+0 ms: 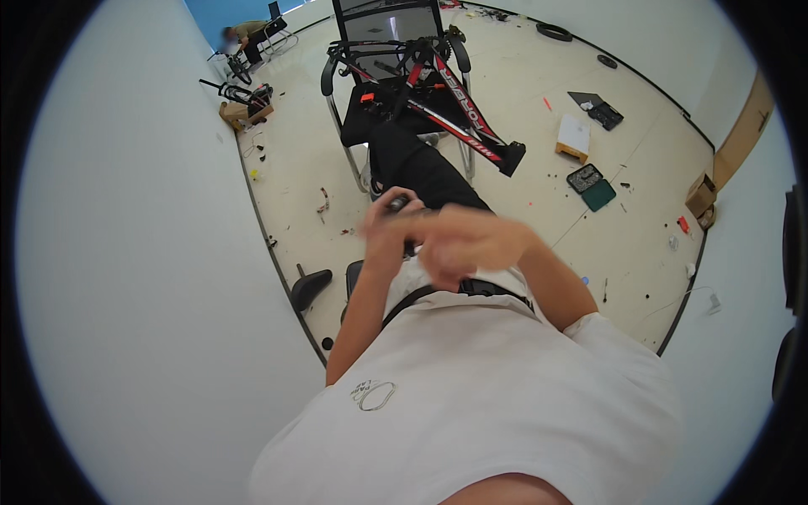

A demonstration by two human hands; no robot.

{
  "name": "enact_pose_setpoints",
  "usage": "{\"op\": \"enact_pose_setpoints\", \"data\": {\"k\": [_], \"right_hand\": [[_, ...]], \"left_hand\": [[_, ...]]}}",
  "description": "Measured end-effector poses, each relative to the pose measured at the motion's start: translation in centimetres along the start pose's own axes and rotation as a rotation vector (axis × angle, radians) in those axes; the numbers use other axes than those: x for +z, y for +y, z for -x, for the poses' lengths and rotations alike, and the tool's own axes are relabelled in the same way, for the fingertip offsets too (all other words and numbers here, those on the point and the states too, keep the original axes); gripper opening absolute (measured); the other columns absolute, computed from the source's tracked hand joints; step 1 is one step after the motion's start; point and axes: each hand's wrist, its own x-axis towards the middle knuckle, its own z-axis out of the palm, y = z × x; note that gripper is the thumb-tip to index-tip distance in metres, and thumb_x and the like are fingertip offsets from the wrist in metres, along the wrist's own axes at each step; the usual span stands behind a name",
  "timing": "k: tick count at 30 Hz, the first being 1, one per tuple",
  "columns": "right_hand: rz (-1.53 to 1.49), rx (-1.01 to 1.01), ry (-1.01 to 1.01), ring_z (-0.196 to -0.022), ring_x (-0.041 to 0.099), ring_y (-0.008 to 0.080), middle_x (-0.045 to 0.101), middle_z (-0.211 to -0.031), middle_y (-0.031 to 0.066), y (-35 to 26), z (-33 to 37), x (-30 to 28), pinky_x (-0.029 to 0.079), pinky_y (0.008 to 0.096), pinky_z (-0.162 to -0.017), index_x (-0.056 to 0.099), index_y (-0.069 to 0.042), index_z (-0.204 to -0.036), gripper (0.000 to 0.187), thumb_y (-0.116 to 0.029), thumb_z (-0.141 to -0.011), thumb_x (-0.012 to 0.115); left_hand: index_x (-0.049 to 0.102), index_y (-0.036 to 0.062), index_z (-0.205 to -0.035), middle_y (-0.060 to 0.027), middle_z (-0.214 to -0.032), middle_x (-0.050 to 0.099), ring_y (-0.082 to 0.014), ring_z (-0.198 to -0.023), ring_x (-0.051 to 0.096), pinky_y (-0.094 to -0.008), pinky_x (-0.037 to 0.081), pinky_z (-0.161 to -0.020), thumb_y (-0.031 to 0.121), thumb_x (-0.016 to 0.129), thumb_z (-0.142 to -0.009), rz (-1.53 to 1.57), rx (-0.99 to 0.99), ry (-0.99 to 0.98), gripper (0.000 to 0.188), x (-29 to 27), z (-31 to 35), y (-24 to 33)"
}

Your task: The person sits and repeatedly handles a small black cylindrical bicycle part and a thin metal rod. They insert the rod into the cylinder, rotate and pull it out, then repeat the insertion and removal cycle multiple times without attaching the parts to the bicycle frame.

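Observation:
My left hand (387,220) is closed round a short dark, rounded piece (398,203) over my lap; its exact kind is hard to make out. Close beside it, my right hand (467,248) is smeared by motion and partly covers the left one, so its fingers do not read clearly. Beyond my hands, a red, black and white bicycle frame (459,130) lies across a black office chair (358,130). My leg in black trousers (421,172) stretches out to that chair.
A bicycle saddle (311,289) lies on the floor at left, by the wall. To the right are an open green tool case (599,197), a black case (604,115), a white-topped box (573,135) and a cardboard box (700,195). Another person (246,32) bends at the far left.

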Motion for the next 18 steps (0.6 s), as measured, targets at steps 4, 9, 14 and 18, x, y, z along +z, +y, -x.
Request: {"op": "enact_pose_setpoints", "data": {"k": [4, 9, 14, 18], "right_hand": [[0.150, 0.199, 0.530, -0.045, 0.051, 0.0109, 0.060, -0.068, 0.0084, 3.0, 0.7, -4.5, 0.043, 0.0252, -0.052, 0.047, -0.004, -0.141, 0.048, -0.027, -0.099, 0.040], [-0.015, 0.467, -0.014, -0.059, 0.058, 0.0109, 0.063, -0.066, 0.0078, 2.8, 0.8, 0.2, 0.044, 0.0265, -0.055, 0.057, -0.007, -0.132, 0.039, -0.021, -0.098, 0.042], [0.102, 0.082, 0.152, -0.049, 0.056, 0.0134, 0.065, -0.063, 0.0070, -0.4, 0.5, 0.3, 0.044, 0.0262, -0.052, 0.042, 0.002, -0.141, 0.054, -0.014, -0.090, 0.049], [0.310, 0.453, 0.508, -0.051, 0.058, 0.0136, 0.059, -0.062, 0.0085, 5.7, 1.7, -4.4, 0.046, 0.0272, -0.050, 0.059, -0.004, -0.125, 0.036, -0.026, -0.098, 0.047]], "left_hand": [[0.056, 0.0003, -0.089, -0.0065, -0.066, 0.054, -0.0120, -0.047, 0.049, -0.0248, 0.035, -0.040, 0.003, 0.061, -0.088, 0.167, -0.105, -0.031, 0.006, 1.4, 0.9, 2.0], [0.057, 0.0017, -0.087, -0.0035, -0.063, 0.054, -0.0096, -0.047, 0.047, -0.0236, 0.036, -0.044, 0.006, 0.061, -0.089, 0.123, -0.034, 0.031, 0.006, 0.4, -0.1, 3.7], [0.057, 0.0024, -0.085, -0.0025, -0.065, 0.055, -0.0087, -0.049, 0.049, -0.0234, 0.037, -0.045, 0.007, 0.064, -0.087, -0.147, 0.088, 0.004, 0.008, 0.5, 0.7, 2.4], [0.057, 0.0017, -0.089, -0.0038, -0.067, 0.054, -0.0108, -0.049, 0.049, -0.0236, 0.037, -0.043, 0.005, 0.062, -0.088, 0.178, -0.110, -0.057, 0.006, 0.9, 1.1, 2.8]]}}
